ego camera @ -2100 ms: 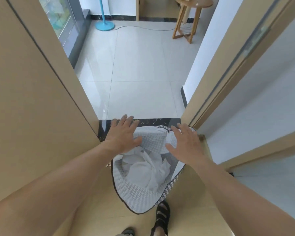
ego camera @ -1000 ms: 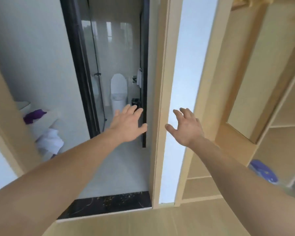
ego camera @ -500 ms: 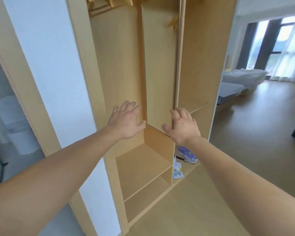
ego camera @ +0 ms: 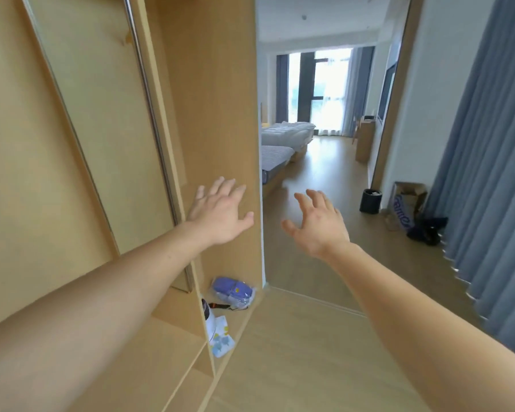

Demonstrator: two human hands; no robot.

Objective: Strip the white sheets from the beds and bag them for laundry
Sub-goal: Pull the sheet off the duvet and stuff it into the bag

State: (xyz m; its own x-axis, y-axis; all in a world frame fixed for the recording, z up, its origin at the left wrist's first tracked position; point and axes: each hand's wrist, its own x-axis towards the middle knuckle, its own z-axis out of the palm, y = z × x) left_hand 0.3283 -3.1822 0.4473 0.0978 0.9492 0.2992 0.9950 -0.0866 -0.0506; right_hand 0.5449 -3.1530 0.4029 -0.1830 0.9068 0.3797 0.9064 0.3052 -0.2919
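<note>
While both bare arms stretch forward, the left grip is spread with straight fingers and holds nothing; it lies in front of the outer side panel of the wardrobe, though I cannot tell if the palm touches the wood. The right grip is likewise empty, with its fingers apart and loosely curved, and it hangs over the floor just right of the wardrobe's outer edge.

Neither grip is near the sheets. They lie well apart, deep in the room beyond the passage, and appear above the gap between the two grips. They are white and rumpled on the far bed, close to the bright window. The near bed shows a pale striped cover, and its left part is hidden behind the wardrobe.

Below the left arm, at the front edge of the wardrobe's bottom shelf, a blue packet lies beside a white pack printed in blue and yellow.

To the right of the right grip, a black bin stands on the floor against the white wall. Just beyond it an open box stands with dark things heaped at its foot. A blue-grey curtain hangs down the right edge of the view and reaches the floor.
</note>
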